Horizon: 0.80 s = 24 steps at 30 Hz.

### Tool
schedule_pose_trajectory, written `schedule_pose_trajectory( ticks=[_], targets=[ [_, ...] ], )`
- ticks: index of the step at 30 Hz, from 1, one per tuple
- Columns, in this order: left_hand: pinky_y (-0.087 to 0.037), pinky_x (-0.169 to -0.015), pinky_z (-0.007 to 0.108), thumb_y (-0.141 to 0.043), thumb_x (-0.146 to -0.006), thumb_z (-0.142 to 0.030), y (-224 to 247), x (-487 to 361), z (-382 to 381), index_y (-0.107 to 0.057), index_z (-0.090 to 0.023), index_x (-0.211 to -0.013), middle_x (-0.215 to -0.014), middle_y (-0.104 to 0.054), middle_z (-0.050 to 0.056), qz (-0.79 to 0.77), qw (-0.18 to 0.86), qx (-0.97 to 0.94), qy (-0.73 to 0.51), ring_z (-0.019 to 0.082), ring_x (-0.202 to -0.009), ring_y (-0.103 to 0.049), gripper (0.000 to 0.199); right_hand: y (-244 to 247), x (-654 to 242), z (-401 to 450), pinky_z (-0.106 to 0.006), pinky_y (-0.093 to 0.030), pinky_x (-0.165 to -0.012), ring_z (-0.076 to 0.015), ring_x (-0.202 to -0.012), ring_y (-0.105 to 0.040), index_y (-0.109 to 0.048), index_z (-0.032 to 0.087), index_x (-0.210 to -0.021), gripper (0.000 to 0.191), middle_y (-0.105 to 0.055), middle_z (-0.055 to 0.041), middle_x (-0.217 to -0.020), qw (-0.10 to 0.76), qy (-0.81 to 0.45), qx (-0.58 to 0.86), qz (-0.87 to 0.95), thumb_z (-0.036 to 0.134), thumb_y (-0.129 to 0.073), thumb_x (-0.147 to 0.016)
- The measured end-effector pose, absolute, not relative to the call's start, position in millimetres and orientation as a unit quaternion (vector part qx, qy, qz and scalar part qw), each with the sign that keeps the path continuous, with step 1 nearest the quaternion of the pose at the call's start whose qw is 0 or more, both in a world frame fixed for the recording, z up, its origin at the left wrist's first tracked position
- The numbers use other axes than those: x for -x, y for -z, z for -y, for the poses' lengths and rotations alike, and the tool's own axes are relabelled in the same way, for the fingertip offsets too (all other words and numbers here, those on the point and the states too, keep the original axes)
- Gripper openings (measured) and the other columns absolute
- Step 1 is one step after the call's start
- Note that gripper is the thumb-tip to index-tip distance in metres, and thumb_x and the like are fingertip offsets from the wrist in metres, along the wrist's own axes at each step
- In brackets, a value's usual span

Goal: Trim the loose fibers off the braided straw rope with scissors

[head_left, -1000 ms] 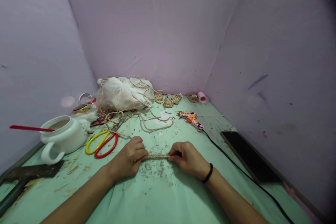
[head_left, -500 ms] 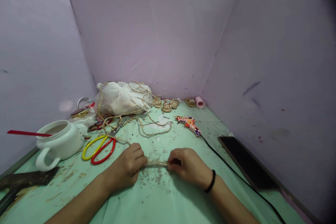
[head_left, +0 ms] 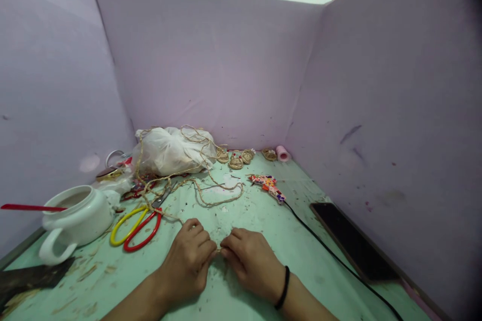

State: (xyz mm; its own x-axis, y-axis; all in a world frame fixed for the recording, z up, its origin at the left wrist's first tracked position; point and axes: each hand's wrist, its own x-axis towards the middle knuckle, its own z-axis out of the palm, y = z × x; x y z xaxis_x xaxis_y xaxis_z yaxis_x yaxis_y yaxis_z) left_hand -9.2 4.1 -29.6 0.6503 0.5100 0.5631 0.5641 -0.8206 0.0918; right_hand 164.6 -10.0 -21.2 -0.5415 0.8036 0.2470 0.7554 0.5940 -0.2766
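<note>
Low over the green tabletop, my left hand (head_left: 190, 257) is closed on a thin tan twine (head_left: 230, 202). The twine trails from behind that hand up past the scissors (head_left: 140, 228) to a tangle near the white plastic bag. My right hand (head_left: 253, 262), with a black band at the wrist, pinches the same twine close beside the left. Only a very short bit of it shows between the fingertips. The scissors, with one yellow and one red handle, lie left of my left hand. The twine's end inside my right hand is hidden.
A white teapot (head_left: 81, 223) holding a red stick stands left, above a dark blade (head_left: 33, 278). Behind are a plastic bag (head_left: 175, 150), small woven slippers (head_left: 236, 161) and a pink spool (head_left: 282, 154). A patterned glue gun (head_left: 268, 186) and a dark phone (head_left: 350, 241) lie right.
My right hand has moved left toward my left hand, so less twine shows between them. The camera view has tilted up slightly.
</note>
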Motion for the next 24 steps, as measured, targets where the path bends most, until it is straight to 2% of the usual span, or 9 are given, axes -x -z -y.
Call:
schedule_pose_trajectory(
  ticks=[6, 13, 24],
  targets=[
    [-0.037, -0.068, 0.038, -0.042, -0.077, -0.009, 29.6, 10.4, -4.1, -0.051, -0.016, -0.063, -0.057, -0.048, 0.002, 0.289, 0.028, 0.910, 0.296, 0.014, -0.059, -0.041, 0.018, 23.3, -170.2, 7.5, -0.026, -0.031, -0.056, -0.0151, -0.068, -0.053, -0.059, 0.021, -0.083, 0.018, -0.060, -0.0027, -0.074, 0.188, -0.058, 0.416, 0.888, 0.026, -0.042, -0.083],
    [-0.037, -0.073, 0.040, -0.043, -0.077, -0.010, 30.6, 8.4, -3.8, -0.053, -0.017, -0.065, -0.057, -0.049, 0.001, 0.279, 0.030, 0.919, 0.278, 0.014, -0.058, -0.044, 0.017, 33.3, -172.7, 3.4, -0.022, -0.036, -0.056, -0.0140, -0.064, -0.057, -0.059, 0.018, -0.080, 0.016, -0.064, -0.0031, -0.070, 0.196, -0.128, 0.396, 0.888, 0.021, -0.044, -0.080],
    [-0.037, -0.075, 0.041, -0.042, -0.079, -0.011, 30.3, 10.6, -4.2, -0.055, -0.017, -0.068, -0.058, -0.051, 0.001, 0.276, 0.004, 0.921, 0.274, 0.014, -0.060, -0.044, 0.018, 34.1, -175.3, 2.0, -0.020, -0.037, -0.054, -0.0126, -0.059, -0.057, -0.061, 0.018, -0.079, 0.016, -0.065, -0.0026, -0.066, 0.220, -0.174, 0.397, 0.874, 0.022, -0.046, -0.078]
  ],
)
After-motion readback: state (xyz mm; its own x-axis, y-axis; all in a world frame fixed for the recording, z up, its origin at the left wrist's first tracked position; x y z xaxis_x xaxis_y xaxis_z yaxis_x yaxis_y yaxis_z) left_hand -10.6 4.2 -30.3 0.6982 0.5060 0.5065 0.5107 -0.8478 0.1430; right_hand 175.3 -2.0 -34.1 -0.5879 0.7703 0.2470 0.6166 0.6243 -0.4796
